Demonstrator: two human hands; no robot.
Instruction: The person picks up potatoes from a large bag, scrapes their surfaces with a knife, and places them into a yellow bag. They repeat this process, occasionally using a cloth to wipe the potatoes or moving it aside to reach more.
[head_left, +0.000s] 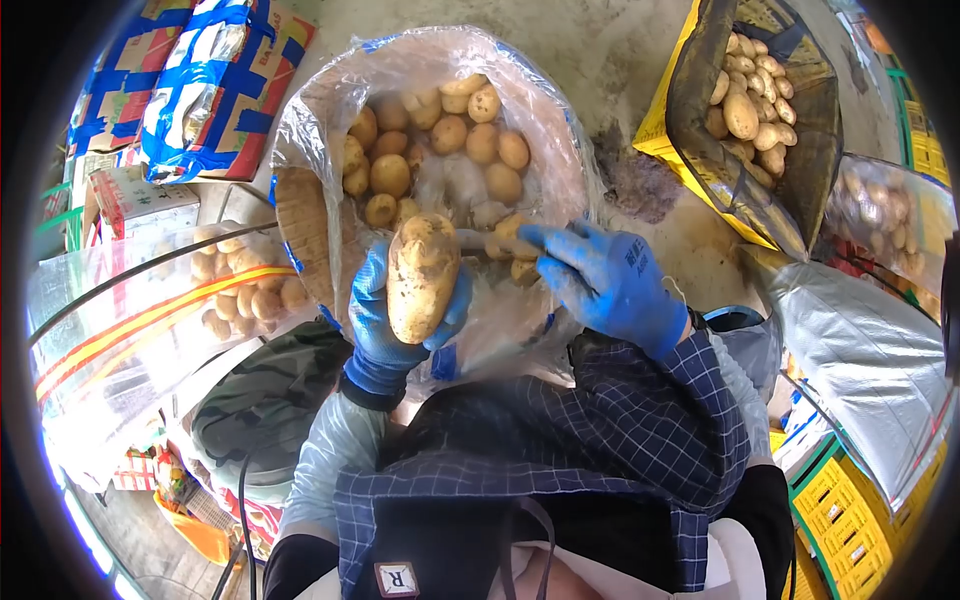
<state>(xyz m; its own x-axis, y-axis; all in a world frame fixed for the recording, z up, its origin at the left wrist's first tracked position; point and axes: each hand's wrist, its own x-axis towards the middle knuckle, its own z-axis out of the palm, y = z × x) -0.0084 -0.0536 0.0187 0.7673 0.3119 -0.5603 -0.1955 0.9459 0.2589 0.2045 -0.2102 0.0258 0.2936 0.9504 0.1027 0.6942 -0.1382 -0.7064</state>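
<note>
In my left hand (385, 325), gloved in blue, stands a large, dirt-specked potato (424, 275), with fingers wrapped round its lower half. My right hand (610, 285), also in a blue glove, is closed on what looks like a knife; its blurred grey blade (487, 243) points left at the potato's side. The handle is hidden by the fingers. Beyond both hands is a wide round container lined with clear plastic (560, 90), with many loose potatoes (450, 135) inside.
A yellow crate with a dark liner (690, 180) at upper right holds more potatoes (745, 115). Bagged potatoes (245, 290) lie left. Taped cardboard boxes (215, 95) stand upper left. A silver-grey sheet (860, 350) and yellow crates (845, 515) are at right.
</note>
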